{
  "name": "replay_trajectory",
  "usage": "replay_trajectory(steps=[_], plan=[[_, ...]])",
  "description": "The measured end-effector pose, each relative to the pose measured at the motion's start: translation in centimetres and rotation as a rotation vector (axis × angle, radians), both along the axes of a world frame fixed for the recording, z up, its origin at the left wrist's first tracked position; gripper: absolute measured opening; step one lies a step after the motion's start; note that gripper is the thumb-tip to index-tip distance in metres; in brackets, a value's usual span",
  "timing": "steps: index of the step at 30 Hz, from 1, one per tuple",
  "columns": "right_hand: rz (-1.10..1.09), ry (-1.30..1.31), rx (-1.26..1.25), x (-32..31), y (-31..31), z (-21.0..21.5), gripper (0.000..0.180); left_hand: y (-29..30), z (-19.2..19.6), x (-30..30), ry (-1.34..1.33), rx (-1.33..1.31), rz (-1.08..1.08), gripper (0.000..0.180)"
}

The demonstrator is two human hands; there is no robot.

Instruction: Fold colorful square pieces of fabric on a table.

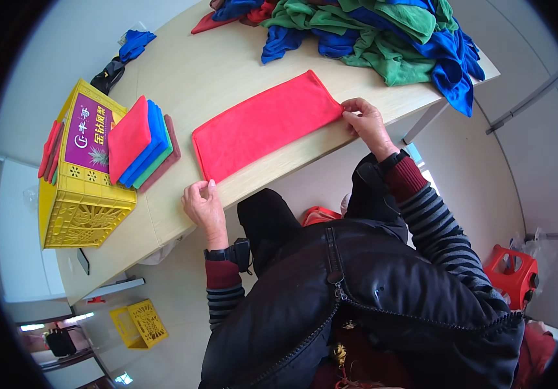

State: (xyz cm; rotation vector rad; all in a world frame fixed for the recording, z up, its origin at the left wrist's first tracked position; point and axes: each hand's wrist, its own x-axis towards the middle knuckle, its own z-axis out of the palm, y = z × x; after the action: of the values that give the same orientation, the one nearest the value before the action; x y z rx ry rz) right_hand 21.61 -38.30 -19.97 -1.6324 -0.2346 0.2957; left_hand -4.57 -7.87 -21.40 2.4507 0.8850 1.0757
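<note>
Two hands are working one red cloth (264, 126), which is lying flat and already doubled into a long rectangle across the pale wooden bench (207, 71), its near edge just inside the bench's front edge. The left hand (202, 202) is resting at the cloth's near left corner, fingers curled down and the thumb and forefinger closed on or right against the corner — it appears to be pinning that end so the fabric is not sliding. The right hand (364, 120) is sitting at the opposite corner, fingertips pinched together on the cloth's edge, seemingly keeping the rectangle taut and square between the two ends.

Holding diagonal-end corners this way is keeping the layers lined up and the surface smooth — no wrinkles are showing across the middle.

To the left, a stack of folded cloths (141, 142) in red, blue, green and brownish red is leaning on top of a yellow plastic crate (81, 201), close enough to be reached without stretching. At the far side of the bench a loose heap of green and blue cloths (382, 32) is lying well apart from the red one.
</note>
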Motion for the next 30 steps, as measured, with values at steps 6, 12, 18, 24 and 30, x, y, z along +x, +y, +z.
replay_trajectory(steps=[6,12,18,24,30], plan=[[-0.064,-0.032,-0.032,-0.5,0.1,-0.2,0.02,0.2,-0.2,-0.3,0.045,-0.012,0.011,0.015],[-0.059,-0.063,-0.116,-0.6,0.2,-0.2,0.018,0.0,-0.2,0.1,-0.013,0.047,0.003,0.015],[-0.014,-0.13,-0.191,0.1,1.0,-0.4,0.017,0.3,-0.6,0.2,-0.06,-0.023,0.001,0.015],[0.055,-0.089,-0.21,0.7,0.5,-0.6,0.017,0.6,-0.6,0.4,-0.038,0.001,0.024,0.016],[0.085,-0.023,-0.141,0.6,1.3,-0.7,0.012,1.1,-0.4,0.1,-0.032,-0.069,0.048,0.015]])
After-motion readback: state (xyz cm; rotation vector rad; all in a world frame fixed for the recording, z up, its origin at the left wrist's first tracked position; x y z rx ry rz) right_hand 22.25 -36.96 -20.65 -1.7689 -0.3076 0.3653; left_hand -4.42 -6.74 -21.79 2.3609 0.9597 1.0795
